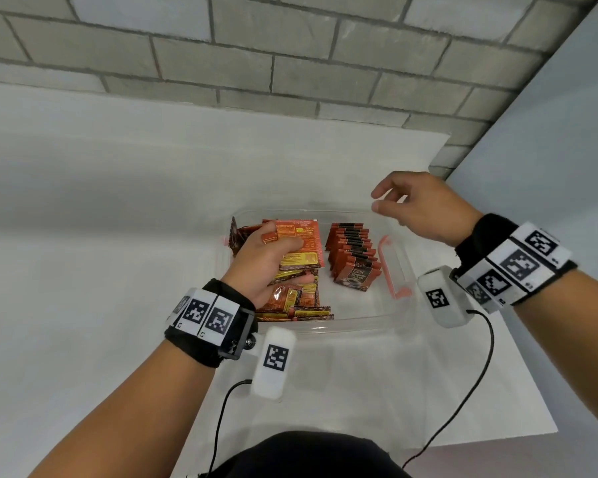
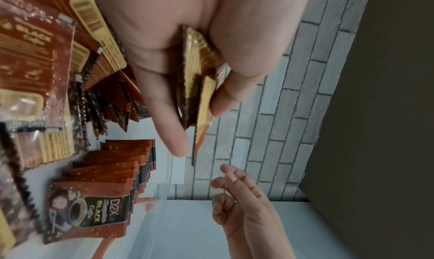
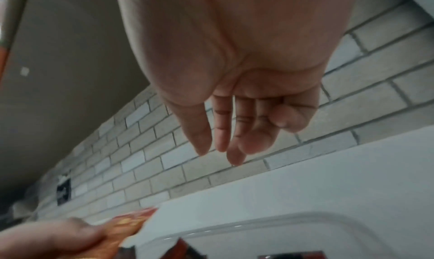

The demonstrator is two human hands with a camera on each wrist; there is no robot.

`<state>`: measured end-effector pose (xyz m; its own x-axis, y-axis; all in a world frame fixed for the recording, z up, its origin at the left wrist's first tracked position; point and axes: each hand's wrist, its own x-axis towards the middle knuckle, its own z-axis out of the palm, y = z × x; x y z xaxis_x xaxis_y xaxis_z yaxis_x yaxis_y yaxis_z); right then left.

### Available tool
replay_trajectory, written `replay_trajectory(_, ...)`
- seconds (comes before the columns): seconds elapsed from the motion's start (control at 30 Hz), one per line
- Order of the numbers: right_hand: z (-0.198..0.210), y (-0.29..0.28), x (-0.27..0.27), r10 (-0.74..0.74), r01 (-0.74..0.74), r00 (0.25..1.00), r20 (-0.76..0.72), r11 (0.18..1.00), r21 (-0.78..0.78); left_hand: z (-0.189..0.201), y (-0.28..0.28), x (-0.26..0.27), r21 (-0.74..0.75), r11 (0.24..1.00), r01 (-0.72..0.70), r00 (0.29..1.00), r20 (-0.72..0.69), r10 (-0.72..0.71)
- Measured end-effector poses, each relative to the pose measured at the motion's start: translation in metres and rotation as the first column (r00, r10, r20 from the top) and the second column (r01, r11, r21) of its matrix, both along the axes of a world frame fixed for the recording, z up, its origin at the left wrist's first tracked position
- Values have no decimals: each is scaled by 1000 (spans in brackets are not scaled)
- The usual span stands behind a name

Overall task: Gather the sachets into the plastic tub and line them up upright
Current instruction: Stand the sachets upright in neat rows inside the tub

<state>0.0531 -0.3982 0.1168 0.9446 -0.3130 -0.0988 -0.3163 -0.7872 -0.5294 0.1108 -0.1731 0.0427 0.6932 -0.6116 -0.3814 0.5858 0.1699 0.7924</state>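
Observation:
A clear plastic tub (image 1: 356, 320) with red clip handles sits on the white table. Inside at the right, a row of red coffee sachets (image 1: 353, 257) stands upright, leaning back; the same row of sachets (image 2: 105, 185) shows in the left wrist view. A loose heap of sachets (image 1: 296, 301) lies at the tub's left. My left hand (image 1: 273, 260) hovers over that heap and pinches a small stack of sachets (image 1: 299, 243) between thumb and fingers; the held stack (image 2: 197, 88) appears edge-on. My right hand (image 1: 418, 205) floats empty above the tub's far right corner, fingers relaxed and slightly spread (image 3: 225, 133).
A grey brick wall (image 1: 256, 56) runs behind the table, and a pale panel (image 1: 549, 150) closes the right side. Cables (image 1: 470, 391) trail from both wrist cameras over the table's front. The tub's red handle (image 1: 394, 267) lies beside the upright row.

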Motion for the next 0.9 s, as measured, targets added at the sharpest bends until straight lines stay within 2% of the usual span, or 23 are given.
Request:
replay_trajectory(0.13, -9, 29, -13, 131, -122, 991, -42, 978, 168, 2, -7, -4, 31, 994, 105, 990, 95, -107)
replay_trajectory(0.23, -17, 44, -18, 182, -171, 983, -26, 957, 235, 1, -11, -7, 48, 985, 167, 973, 151, -172)
replay_trajectory(0.4, -26, 45, -17, 71, -98, 991, 112, 961, 258, 3, -10, -8, 9, 991, 131, 987, 95, -131)
replay_trajectory(0.47, -27, 45, -18, 26, -77, 975, 221, 971, 226, 4, -9, -6, -3, 996, 93, 995, 30, -93)
replay_trajectory(0.53, -26, 47, -19, 74, -117, 963, 259, 980, 158, 5, -7, -3, -29, 997, 77, 997, -7, -77)
replay_trajectory(0.63, -25, 54, -20, 239, -245, 967, 93, 967, 62, 6, -7, -1, -52, 999, 12, 1000, -13, -13)
replay_trajectory(0.7, -25, 54, -19, 284, -283, 959, -12, 957, 58, 4, -7, 0, -31, 999, -34, 999, 2, 35)
replay_trajectory(0.73, -24, 53, -19, 276, -275, 961, -5, 959, 69, 3, -7, 0, -21, 999, -39, 999, 18, 40)
replay_trajectory(0.83, -20, 48, -15, 172, -183, 975, 142, 980, 72, 0, -6, -1, -15, 1000, -5, 999, 42, 6)
replay_trajectory(0.9, -18, 46, -13, 152, -162, 975, 164, 986, 49, -1, -6, -2, -19, 1000, 22, 998, 52, -21)
